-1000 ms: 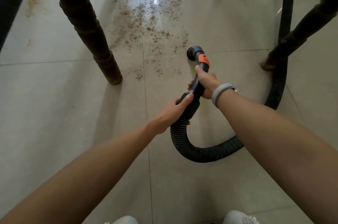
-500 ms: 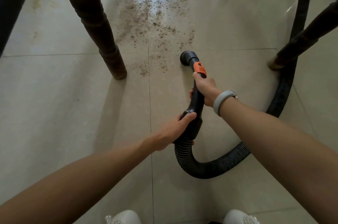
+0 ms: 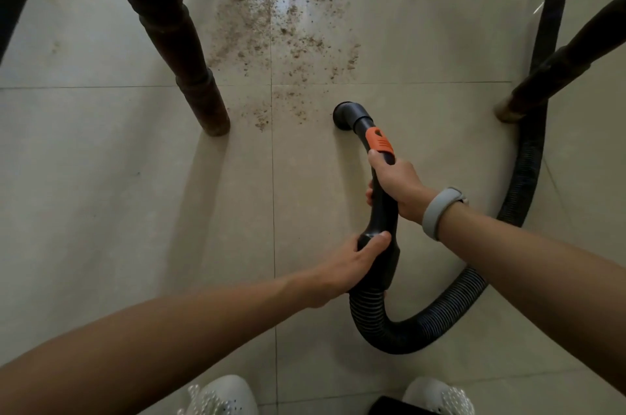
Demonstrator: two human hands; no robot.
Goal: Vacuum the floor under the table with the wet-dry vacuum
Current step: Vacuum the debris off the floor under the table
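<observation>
Grip: wand [image 3: 381, 208] clasped by both hands; left hand [image 3: 349, 265] at hose [image 3: 423, 323] joint for support, right hand [image 3: 396, 187] higher for steering. Nozzle [image 3: 347, 114] set near floor, just short of debris [image 3: 288, 25] scattered between table legs [image 3: 169, 31].

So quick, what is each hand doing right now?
Left hand: grips the vacuum handle at its lower end, by the hose.
Right hand: grips the handle higher up.

Beyond the right hand [image 3: 398, 189], the black vacuum handle [image 3: 382, 211] carries an orange slider [image 3: 378, 140], its ribbed black hose [image 3: 423, 323] crossing glossy beige tiles [image 3: 101, 211] speckled with brown debris [image 3: 288, 25].
</observation>
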